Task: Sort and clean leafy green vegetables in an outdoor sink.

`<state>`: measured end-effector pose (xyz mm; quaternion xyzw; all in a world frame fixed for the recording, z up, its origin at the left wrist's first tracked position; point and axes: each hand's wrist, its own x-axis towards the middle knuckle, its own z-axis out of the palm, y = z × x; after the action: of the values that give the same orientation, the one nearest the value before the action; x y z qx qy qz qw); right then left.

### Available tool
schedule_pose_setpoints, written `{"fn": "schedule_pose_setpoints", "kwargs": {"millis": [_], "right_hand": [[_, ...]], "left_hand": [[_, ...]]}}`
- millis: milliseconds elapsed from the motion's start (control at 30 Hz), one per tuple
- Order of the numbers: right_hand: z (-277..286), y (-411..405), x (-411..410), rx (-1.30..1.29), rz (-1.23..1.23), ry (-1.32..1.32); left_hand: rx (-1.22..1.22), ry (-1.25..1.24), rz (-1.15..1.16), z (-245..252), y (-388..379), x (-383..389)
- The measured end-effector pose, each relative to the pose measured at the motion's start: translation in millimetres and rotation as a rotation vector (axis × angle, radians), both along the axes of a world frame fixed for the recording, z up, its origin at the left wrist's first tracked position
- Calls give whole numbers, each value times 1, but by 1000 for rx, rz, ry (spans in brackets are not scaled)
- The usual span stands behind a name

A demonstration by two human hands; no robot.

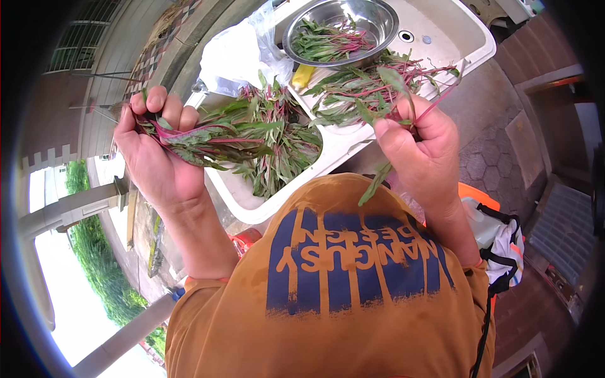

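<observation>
My left hand (pixel 163 156) is closed around a bunch of leafy greens with magenta stems (pixel 217 139), the leaves pointing right. In my right hand (pixel 420 144), thumb and fingers pinch a single leafy sprig (pixel 378 182) with a long pink stem. Beneath my left hand's bunch, more greens (pixel 272 175) are heaped in the left basin of a white sink (pixel 255 213). A loose pile of red-stemmed greens (pixel 350 97) lies on the sink's ridged drainboard, just behind my right hand. Beyond it, a stainless steel bowl (pixel 387 28) holds another batch of stems and leaves.
A white plastic bag (pixel 231 56) sits at the basin's far left edge. Between bag and bowl lies a yellow object (pixel 302 75). The sink's drain hole (pixel 406 36) shows right of the bowl. An orange container (pixel 477 196) and a bag with black straps (pixel 508 250) are at my right side.
</observation>
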<state>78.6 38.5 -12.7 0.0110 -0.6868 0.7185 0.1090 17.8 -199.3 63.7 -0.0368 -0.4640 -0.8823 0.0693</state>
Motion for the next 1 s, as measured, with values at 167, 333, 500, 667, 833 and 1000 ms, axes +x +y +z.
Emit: {"fn": "schedule_pose_setpoints", "kwargs": {"millis": [167, 333, 500, 667, 833, 1000], "right_hand": [[1, 2, 3, 102, 36, 116], [1, 1, 2, 263, 17, 172], [5, -3, 0, 415, -6, 218], [1, -4, -1, 574, 13, 262], [-15, -4, 1, 683, 70, 135], [-37, -15, -6, 756, 161, 207]], "left_hand": [[-126, 18, -161, -7, 15, 5], [-254, 24, -326, -2, 35, 16], [-978, 338, -362, 2, 65, 29], [-1398, 682, -435, -15, 75, 22], [-1538, 692, -458, -40, 74, 24], [-1621, 616, -509, -69, 63, 23]]}}
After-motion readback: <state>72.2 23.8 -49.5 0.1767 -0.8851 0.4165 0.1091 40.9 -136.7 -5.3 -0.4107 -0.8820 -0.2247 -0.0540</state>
